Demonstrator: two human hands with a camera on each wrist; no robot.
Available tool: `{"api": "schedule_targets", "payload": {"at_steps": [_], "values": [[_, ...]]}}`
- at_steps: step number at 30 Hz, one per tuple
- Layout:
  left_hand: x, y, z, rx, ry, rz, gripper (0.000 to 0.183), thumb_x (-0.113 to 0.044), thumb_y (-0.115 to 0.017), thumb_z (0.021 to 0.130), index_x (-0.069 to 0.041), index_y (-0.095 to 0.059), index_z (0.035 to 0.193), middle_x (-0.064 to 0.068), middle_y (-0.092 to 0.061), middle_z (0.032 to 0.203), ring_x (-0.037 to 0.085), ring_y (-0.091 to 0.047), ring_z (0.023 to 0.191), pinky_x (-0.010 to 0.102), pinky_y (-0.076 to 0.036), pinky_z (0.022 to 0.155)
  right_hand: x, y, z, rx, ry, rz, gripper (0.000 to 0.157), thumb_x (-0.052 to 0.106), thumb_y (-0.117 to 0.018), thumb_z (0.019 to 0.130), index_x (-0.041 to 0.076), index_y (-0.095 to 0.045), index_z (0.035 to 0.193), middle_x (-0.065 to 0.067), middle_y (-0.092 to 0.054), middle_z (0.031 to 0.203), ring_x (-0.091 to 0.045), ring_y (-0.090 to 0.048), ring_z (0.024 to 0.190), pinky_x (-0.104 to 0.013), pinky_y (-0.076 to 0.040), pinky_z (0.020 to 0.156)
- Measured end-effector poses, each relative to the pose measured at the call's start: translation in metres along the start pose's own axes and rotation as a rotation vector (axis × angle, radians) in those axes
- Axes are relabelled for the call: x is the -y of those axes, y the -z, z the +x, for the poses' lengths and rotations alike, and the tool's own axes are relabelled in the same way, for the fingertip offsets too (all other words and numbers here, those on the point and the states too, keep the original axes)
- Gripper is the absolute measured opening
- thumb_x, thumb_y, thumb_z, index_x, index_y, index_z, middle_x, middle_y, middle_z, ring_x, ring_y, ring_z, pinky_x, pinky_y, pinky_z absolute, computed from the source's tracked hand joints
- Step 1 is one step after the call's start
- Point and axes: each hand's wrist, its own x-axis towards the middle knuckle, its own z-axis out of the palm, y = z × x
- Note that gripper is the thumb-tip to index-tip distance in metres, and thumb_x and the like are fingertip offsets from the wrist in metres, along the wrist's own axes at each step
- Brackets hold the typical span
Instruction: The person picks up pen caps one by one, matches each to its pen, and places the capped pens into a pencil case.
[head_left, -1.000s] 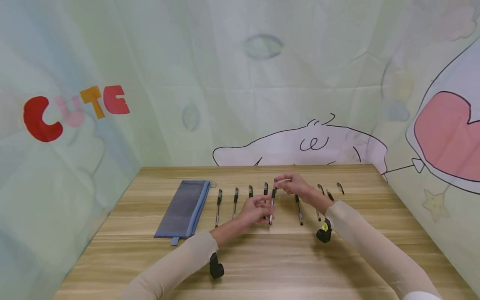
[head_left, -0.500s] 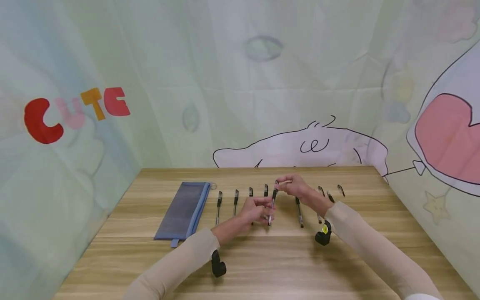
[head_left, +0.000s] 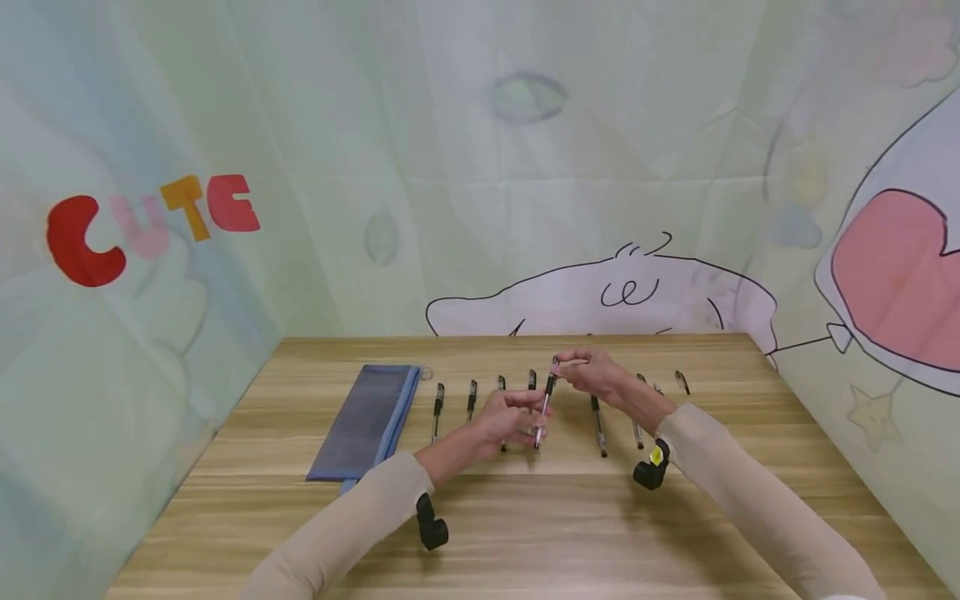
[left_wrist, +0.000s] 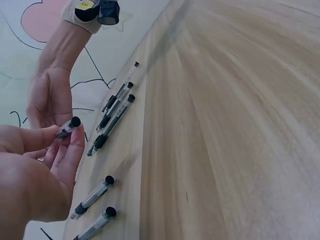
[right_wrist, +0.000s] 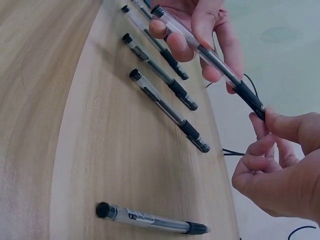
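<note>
Both hands hold one clear-barrelled gel pen (right_wrist: 220, 65) with a black grip and black end plug, raised above the table and tilted. My left hand (head_left: 510, 419) holds its barrel between thumb and fingers, near the plugged end. With thumb and fingertips, my right hand (head_left: 592, 373) pinches the opposite end, beyond the black grip; those fingertips partly cover that end. Similar pens lie in a row on both sides, including a pen (head_left: 438, 412) toward the left and another pen (head_left: 598, 427) just below the right hand.
A blue mesh zip pouch (head_left: 360, 421) with a ring lies left of the pens. Farther right are a pen (head_left: 638, 433) partly behind the right wrist and a short dark piece (head_left: 682, 382), perhaps a pen cap. The wooden table (head_left: 525, 533) meets printed curtains behind.
The held pen's upper end has shifted slightly up and right with the right hand, so it tilts a little more. Both hands keep their hold; the pens on the table have not moved.
</note>
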Motion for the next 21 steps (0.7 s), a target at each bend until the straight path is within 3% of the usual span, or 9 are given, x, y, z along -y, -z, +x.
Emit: {"api": "schedule_targets", "payload": {"at_steps": [1,3,5,7,9,12,16,21], "values": [[0.000,0.000,0.000,0.002,0.003,-0.004,0.051,0.005,-0.067,0.092,-0.004,-0.058,0.141,0.026,-0.065,0.132,0.017,-0.075,0.080,0.034,-0.067,0.079,0.000,0.000,-0.001,0.006,-0.003,0.022,0.049,0.013,-0.065,0.100,-0.005,-0.049,0.142,-0.007,-0.069,0.108,-0.022,-0.065,0.099,-0.028,-0.056,0.096],[-0.001,-0.001,-0.001,-0.002,0.013,-0.014,0.050,0.004,-0.068,0.091,-0.003,-0.058,0.140,0.026,-0.066,0.132,0.021,-0.076,0.084,0.035,-0.067,0.080,-0.002,0.000,-0.001,0.014,-0.004,0.054,0.050,0.011,-0.065,0.099,-0.007,-0.047,0.142,0.004,-0.066,0.093,-0.009,-0.054,0.077,-0.018,-0.050,0.073],[-0.001,-0.003,-0.002,-0.010,0.016,-0.023,0.049,0.005,-0.069,0.090,-0.002,-0.060,0.138,0.026,-0.066,0.131,0.024,-0.076,0.089,0.036,-0.067,0.080,-0.003,-0.001,-0.002,0.008,-0.003,0.061,0.048,0.009,-0.066,0.099,-0.008,-0.048,0.141,0.006,-0.064,0.089,-0.005,-0.045,0.070,-0.016,-0.043,0.065],[0.000,-0.005,-0.002,-0.021,0.018,-0.029,0.049,0.006,-0.069,0.089,-0.002,-0.061,0.137,0.027,-0.066,0.131,0.024,-0.076,0.088,0.035,-0.067,0.078,-0.004,-0.004,-0.003,-0.018,-0.003,0.034,0.046,0.009,-0.067,0.098,-0.007,-0.051,0.138,0.004,-0.065,0.092,-0.007,-0.049,0.074,-0.019,-0.049,0.073],[0.001,-0.006,-0.002,-0.029,0.014,-0.024,0.049,0.008,-0.069,0.089,-0.001,-0.062,0.136,0.027,-0.067,0.129,0.022,-0.076,0.083,0.034,-0.067,0.075,-0.005,-0.007,-0.004,-0.054,0.001,-0.011,0.043,0.010,-0.068,0.097,-0.006,-0.055,0.135,0.001,-0.067,0.099,-0.012,-0.057,0.085,-0.029,-0.057,0.092],[0.003,-0.006,-0.002,-0.037,-0.006,-0.009,0.050,0.008,-0.070,0.088,-0.001,-0.061,0.137,0.028,-0.067,0.128,0.020,-0.076,0.080,0.033,-0.067,0.073,-0.005,-0.009,-0.005,-0.085,0.027,-0.080,0.040,0.014,-0.070,0.097,-0.003,-0.059,0.132,-0.013,-0.071,0.113,-0.028,-0.061,0.107,-0.050,-0.047,0.116],[-0.001,-0.008,-0.002,-0.025,-0.043,0.020,0.054,0.005,-0.071,0.090,0.002,-0.055,0.142,0.027,-0.066,0.129,0.027,-0.078,0.090,0.036,-0.067,0.078,-0.006,-0.008,-0.002,-0.090,0.077,-0.129,0.042,0.018,-0.067,0.099,-0.002,-0.058,0.136,-0.022,-0.068,0.130,-0.041,-0.056,0.126,-0.057,-0.043,0.118],[-0.009,-0.011,-0.001,0.012,-0.058,0.079,0.060,-0.002,-0.070,0.094,0.001,-0.047,0.149,0.025,-0.062,0.135,0.025,-0.076,0.097,0.040,-0.065,0.087,-0.010,0.000,0.003,-0.086,0.118,-0.159,0.047,0.025,-0.065,0.101,0.001,-0.056,0.141,-0.022,-0.061,0.140,-0.044,-0.049,0.133,-0.058,-0.042,0.118]]}}
